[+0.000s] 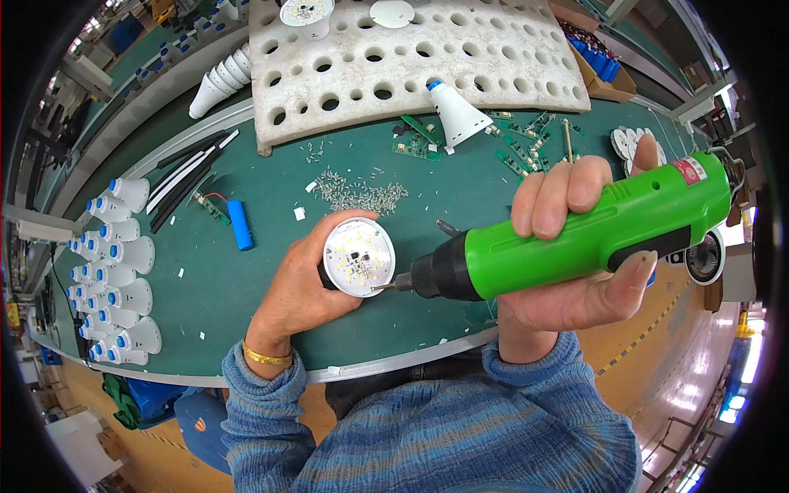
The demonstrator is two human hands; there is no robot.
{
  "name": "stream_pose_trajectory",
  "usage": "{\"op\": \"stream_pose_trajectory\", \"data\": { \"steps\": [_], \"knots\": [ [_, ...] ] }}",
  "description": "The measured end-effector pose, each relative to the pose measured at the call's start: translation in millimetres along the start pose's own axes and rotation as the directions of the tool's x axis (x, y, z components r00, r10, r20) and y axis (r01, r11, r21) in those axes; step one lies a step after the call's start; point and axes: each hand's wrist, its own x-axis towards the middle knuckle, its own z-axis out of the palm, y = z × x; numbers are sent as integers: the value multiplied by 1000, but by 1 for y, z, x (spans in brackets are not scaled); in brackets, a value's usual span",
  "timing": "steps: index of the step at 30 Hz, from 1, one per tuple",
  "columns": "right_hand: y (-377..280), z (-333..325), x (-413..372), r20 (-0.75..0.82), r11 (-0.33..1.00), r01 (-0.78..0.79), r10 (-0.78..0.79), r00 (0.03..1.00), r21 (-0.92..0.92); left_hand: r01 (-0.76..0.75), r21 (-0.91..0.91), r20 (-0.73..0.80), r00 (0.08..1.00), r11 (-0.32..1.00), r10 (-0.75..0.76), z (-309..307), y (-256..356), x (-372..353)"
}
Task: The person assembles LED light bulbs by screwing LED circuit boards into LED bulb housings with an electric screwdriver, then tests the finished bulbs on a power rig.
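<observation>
My left hand (300, 275) is closed around a white LED bulb housing (328, 256), its open end turned up toward me. A round LED board (359, 261) with yellow chips sits inside the rim. In my right hand (567, 246) is a green electric screwdriver (526, 255), gripped along its body and pointing left. Its bit (386, 286) reaches the lower right edge of the LED board; whether a screw is under the tip I cannot make out. Just beyond my left hand lies a pile of small screws (357, 192) on the green mat.
A white foam board (345, 74) with rows of holes spans the back. Near it lie a white bulb housing (459, 115) and green circuit boards (518, 148). Several bulb housings (119, 271) stand at left, near a blue battery (239, 224) and black and white strips (189, 177).
</observation>
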Motion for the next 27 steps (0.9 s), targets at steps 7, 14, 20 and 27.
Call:
{"op": "stream_pose_trajectory", "data": {
  "steps": [7, 14, 20, 27],
  "knots": [
    [2, 2, -2, 119, 996, 80, -75, 990, -40, -20, 10, -15, 1000, 1000, 21, 2, -3, -1],
    [3, 3, -5, 199, 995, 104, -101, 975, -6, -9, -1, 12, 1000, 1000, 9, 1, -7, -1],
    [-1, 7, -5, 183, 994, 93, -101, 978, 55, 56, -27, 66, 996, 998, -54, 3, -3, 1],
    [-23, -3, 5, 117, 994, 98, -104, 988, 51, 6, 57, -1, 1000, 998, -6, 4, -11, 2]
  ]
}}
